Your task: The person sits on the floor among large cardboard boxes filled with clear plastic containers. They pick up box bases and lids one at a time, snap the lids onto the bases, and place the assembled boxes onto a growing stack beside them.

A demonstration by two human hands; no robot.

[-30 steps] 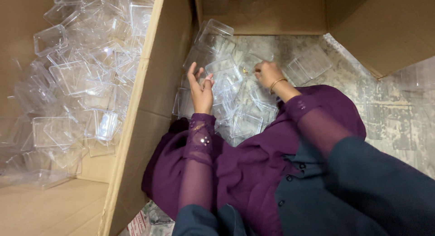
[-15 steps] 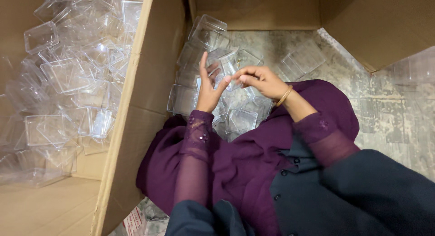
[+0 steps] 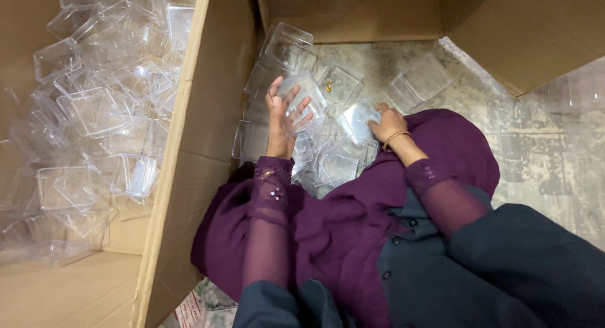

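Observation:
My left hand [image 3: 282,117] is raised with its fingers curled around a small clear plastic box [image 3: 307,92]. My right hand [image 3: 388,124] is lower and to the right, gripping a clear plastic lid [image 3: 357,119]. Under both hands lies a pile of clear plastic boxes [image 3: 328,167] on the floor. One box in that pile holds a small gold piece [image 3: 328,85]. Purple sheer sleeves cover both my forearms.
A big cardboard carton [image 3: 195,126] on the left is filled with several clear plastic boxes [image 3: 94,114]. More cardboard flaps [image 3: 535,32] stand at the top and top right. Mottled grey floor [image 3: 542,151] shows to the right. Purple cloth covers my lap.
My hands have come apart: the right one dropped down and right onto a lid in the pile. The left one stays raised with a clear box.

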